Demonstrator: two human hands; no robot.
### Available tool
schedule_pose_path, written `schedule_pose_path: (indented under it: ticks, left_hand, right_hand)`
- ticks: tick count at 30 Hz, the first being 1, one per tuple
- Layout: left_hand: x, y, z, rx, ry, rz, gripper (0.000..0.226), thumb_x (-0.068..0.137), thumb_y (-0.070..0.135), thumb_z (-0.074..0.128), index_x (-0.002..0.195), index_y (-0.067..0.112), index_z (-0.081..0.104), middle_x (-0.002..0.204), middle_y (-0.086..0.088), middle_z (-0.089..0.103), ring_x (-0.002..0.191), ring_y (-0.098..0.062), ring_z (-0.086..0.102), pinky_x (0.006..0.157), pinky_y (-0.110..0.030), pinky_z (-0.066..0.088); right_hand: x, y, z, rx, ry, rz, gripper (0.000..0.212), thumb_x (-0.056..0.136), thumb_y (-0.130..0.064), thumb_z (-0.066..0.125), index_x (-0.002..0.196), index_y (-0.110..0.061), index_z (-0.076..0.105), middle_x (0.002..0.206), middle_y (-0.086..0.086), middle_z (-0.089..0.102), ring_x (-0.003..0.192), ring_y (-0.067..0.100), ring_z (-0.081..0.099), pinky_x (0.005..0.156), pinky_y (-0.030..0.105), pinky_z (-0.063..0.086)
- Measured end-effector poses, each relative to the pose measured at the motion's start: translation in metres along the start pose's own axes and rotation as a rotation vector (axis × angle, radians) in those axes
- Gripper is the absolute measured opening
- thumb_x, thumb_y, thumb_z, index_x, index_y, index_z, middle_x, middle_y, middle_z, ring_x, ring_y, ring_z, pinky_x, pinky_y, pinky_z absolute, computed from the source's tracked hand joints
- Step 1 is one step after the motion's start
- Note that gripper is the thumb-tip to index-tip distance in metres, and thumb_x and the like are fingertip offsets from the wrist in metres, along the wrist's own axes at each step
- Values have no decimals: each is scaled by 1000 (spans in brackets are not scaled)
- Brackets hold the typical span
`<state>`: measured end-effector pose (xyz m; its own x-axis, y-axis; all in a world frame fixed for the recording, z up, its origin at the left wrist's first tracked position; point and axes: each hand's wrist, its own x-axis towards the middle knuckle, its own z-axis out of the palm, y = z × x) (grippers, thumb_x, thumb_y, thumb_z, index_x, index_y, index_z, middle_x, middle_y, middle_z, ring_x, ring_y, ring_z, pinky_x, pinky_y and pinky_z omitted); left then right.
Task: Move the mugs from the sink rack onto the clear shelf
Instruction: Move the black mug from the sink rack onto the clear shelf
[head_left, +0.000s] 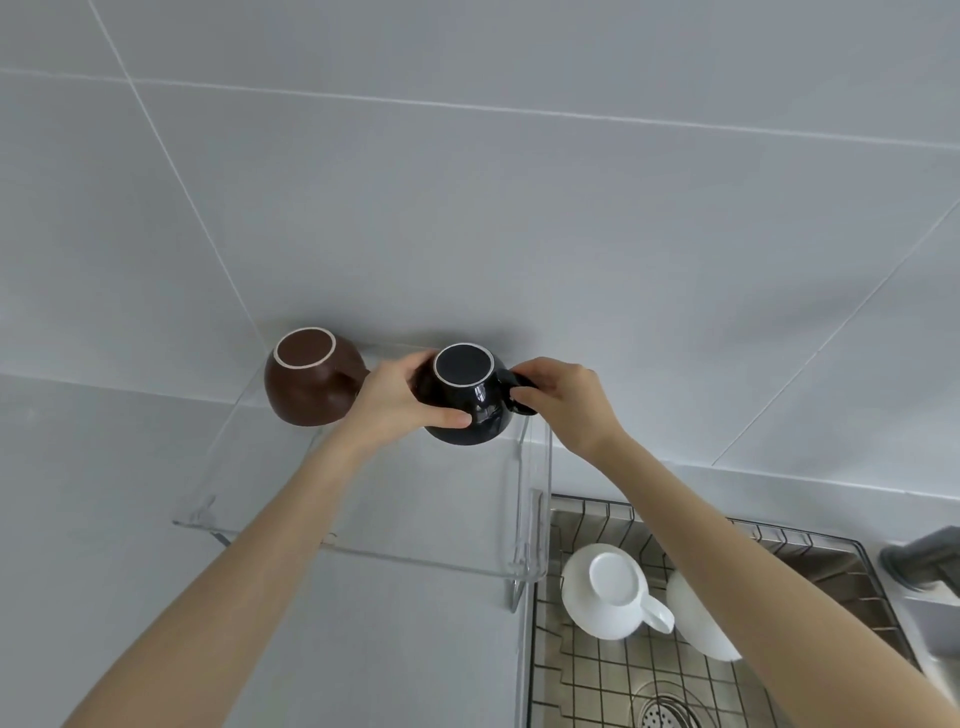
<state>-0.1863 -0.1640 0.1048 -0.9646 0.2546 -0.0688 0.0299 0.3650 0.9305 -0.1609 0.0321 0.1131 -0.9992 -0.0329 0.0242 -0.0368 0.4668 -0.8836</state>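
Note:
A black mug (467, 400) sits upside down at the back right of the clear shelf (415, 556). My left hand (400, 400) grips its left side, and my right hand (561, 395) holds its handle. A brown mug (306, 379) stands upside down at the shelf's back left, just beside my left hand. Down in the wire sink rack (623, 670) a white mug (608, 592) lies upside down with its handle pointing right. A second white piece (696, 618) lies beside it, half hidden under my right forearm.
The shelf stands on a grey counter against a grey tiled wall. The steel sink with its drain (670, 714) lies under the rack. A grey tap (919, 561) juts in at the right edge.

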Motion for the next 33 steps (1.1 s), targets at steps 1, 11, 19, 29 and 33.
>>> schedule_pose_path:
  ticks: [1,11,19,29,33]
  left_hand:
    - [0,0,0,2,0,0,64,35,33,84,91,50,60,112,11,68,110,-6,60,103,-39,44]
    - [1,-5,2,6,7,-30,76,33,36,85,103,46,56,121,9,64,117,-10,56,106,-40,40]
    - [-9,17,9,245,82,-49,104,50,26,87,138,18,32,147,-2,38,135,-20,35,111,-31,28]
    - [-56,70,106,263,72,386,54,67,14,77,118,13,58,123,-3,61,111,-14,56,90,-4,33]
    - [-69,53,158,261,-203,232,53,72,17,73,122,14,55,125,-4,62,115,-10,55,97,-17,40]
  right_hand:
    - [0,0,0,-8,-2,-1,17,81,2,57,95,-2,66,91,20,71,79,23,62,86,40,54]
    - [0,2,2,-23,-11,-6,20,80,4,56,97,-1,66,95,21,71,85,32,65,90,44,53]
    - [-6,-3,-3,-51,62,14,33,81,-1,57,113,-5,60,113,14,67,106,23,61,100,32,45]
    - [-72,27,-87,-68,177,89,20,85,-7,55,101,-11,67,96,3,69,92,13,62,77,7,46]
    - [-104,67,-101,-106,126,230,18,83,-6,58,97,-11,68,94,6,70,90,17,64,86,26,49]
